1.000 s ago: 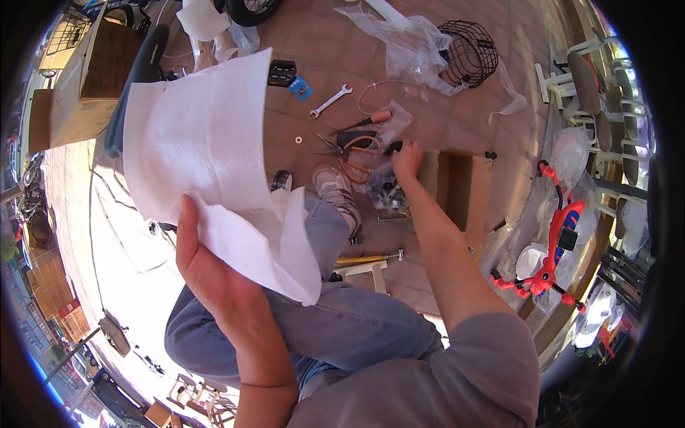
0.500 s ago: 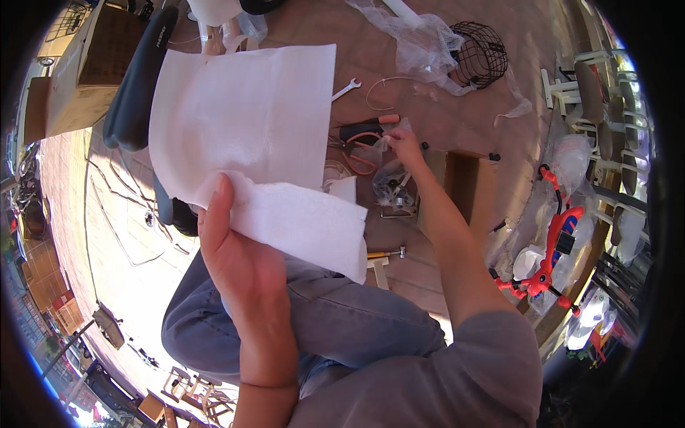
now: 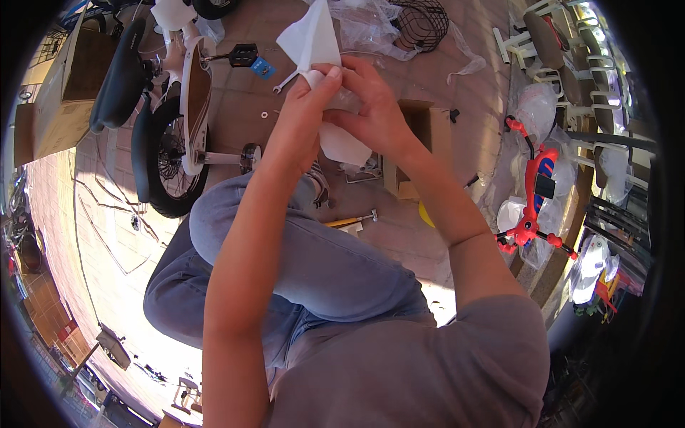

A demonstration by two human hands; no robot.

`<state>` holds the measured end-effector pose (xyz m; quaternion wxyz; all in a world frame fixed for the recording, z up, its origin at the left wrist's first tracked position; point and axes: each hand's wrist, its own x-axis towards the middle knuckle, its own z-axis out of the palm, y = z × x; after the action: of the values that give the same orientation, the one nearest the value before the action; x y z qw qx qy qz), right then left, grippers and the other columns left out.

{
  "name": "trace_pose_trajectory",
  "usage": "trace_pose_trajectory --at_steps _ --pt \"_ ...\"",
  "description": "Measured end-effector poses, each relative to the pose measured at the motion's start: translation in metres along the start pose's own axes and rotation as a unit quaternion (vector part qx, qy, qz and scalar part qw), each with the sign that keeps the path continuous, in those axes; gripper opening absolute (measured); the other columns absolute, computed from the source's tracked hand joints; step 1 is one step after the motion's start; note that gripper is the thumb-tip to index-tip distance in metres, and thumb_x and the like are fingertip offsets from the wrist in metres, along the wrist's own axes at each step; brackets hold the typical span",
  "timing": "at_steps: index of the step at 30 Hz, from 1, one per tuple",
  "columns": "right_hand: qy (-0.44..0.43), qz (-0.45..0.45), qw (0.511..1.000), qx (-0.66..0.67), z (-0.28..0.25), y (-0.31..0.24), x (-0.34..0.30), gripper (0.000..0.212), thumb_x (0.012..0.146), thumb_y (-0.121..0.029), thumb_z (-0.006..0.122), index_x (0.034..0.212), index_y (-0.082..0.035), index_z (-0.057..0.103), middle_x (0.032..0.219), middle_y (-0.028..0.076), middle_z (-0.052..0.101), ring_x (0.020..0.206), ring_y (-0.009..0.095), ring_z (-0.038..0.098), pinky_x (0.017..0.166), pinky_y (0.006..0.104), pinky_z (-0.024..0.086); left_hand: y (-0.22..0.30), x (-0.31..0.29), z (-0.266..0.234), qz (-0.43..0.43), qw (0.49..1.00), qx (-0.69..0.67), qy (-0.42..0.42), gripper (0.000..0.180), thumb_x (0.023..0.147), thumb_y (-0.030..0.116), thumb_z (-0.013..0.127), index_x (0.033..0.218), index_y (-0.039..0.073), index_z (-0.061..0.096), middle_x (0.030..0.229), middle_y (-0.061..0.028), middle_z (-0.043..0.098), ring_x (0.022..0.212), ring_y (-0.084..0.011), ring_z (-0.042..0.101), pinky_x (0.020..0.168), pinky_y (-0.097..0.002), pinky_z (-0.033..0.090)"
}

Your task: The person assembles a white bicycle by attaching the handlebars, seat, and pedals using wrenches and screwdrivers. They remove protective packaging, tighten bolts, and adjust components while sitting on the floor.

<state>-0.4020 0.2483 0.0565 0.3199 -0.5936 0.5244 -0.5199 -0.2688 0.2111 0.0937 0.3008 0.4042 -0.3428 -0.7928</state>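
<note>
Head cam: left hand (image 3: 308, 107) is gripping one white foam sheet (image 3: 314, 39), upper centre; right hand (image 3: 374, 107) is bunched up beside it, can't tell what it's grasping. One blue card (image 3: 262, 68) by one black pedal (image 3: 244, 54), print too tiny. One wrench (image 3: 280, 85), one wire basket (image 3: 422, 27). Reddish paved floor (image 3: 235, 96), sunlit lower left.

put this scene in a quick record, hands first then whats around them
left hand: grips a white foam sheet
right hand: fingers meet the left hand's at the sheet; grip unclear
beyond hands: open-ended wrench, black wire basket
left side: spoked wheel, black pedal
right side: open cardboard box
near knee: yellow-handled hammer
</note>
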Motion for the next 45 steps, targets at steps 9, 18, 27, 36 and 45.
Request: trace_pose_trajectory --at_steps 9,18,27,36,45 --pt "0.259 0.03 0.924 -0.279 -0.104 0.066 -0.075 0.027 0.069 0.006 0.061 0.095 -0.001 0.065 0.087 0.007 0.06 0.076 0.019 0.059 0.067 0.0298 0.048 -0.012 -0.014 -0.01 -0.003 0.972 0.235 -0.007 0.044 0.093 0.036 0.051 0.127 0.008 0.05 0.114 -0.0076 0.057 0.107 -0.0171 0.051 0.089 -0.0319 0.041" --pt "-0.291 0.428 0.782 -0.347 -0.061 0.24 -0.217 0.024 0.074 -0.001 0.057 0.098 0.0 0.064 0.094 0.017 0.062 0.082 0.034 0.061 0.074 0.0411 0.051 -0.002 -0.024 -0.049 0.067 0.971 0.183 0.14 0.032 0.094 0.028 0.051 0.112 0.004 0.06 0.105 -0.0056 0.06 0.099 -0.0144 0.055 0.084 -0.0292 0.044" --pt "-0.073 0.303 0.828 -0.467 -0.083 0.143 -0.143 0.012 0.077 -0.012 0.061 0.085 -0.004 0.064 0.087 0.016 0.065 0.081 0.037 0.061 0.072 0.043 0.05 0.016 -0.031 -0.057 0.118 0.972 0.131 0.156 0.026 0.095 0.023 0.05 0.107 0.003 0.061 0.102 -0.0065 0.063 0.096 -0.0135 0.058 0.082 -0.0292 0.046" --pt "-0.327 0.122 0.77 -0.535 0.085 0.205 -0.191 0.016 0.078 -0.013 0.058 0.087 -0.007 0.07 0.127 0.009 0.051 0.101 0.03 0.056 0.075 0.0428 0.047 0.021 -0.025 -0.034 0.131 0.977 0.107 0.126 0.024 0.094 0.02 0.05 0.102 0.001 0.062 0.098 -0.0075 0.064 0.092 -0.0142 0.06 0.08 -0.0284 0.047" --pt "-0.251 0.478 0.836 0.099 0.021 0.215 -0.108 0.02 0.084 -0.01 0.059 0.098 0.002 0.064 0.1 0.01 0.064 0.085 0.02 0.061 0.077 0.0324 0.05 0.028 -0.029 -0.045 0.146 0.974 0.096 0.144 0.026 0.094 0.021 0.049 0.102 0.0 0.062 0.098 -0.0088 0.064 0.089 -0.0148 0.061 0.079 -0.0289 0.048"
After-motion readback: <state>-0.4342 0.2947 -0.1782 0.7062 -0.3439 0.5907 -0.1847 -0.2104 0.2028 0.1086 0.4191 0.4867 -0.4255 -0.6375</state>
